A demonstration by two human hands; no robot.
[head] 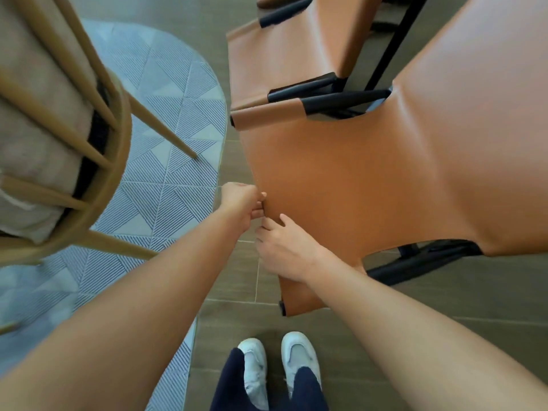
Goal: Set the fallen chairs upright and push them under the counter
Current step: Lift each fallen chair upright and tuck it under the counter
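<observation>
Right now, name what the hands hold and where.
The left hand and right hand hold the nearer orange chair by one edge of its leather panel.

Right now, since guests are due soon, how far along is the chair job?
Done: the far tan leather chair seems upright, just beyond the near one. In hand: the left hand and right hand both grip the edge of the near tan leather chair. Left: no counter is in view, so pushing both chairs under it seems still to come.
</observation>
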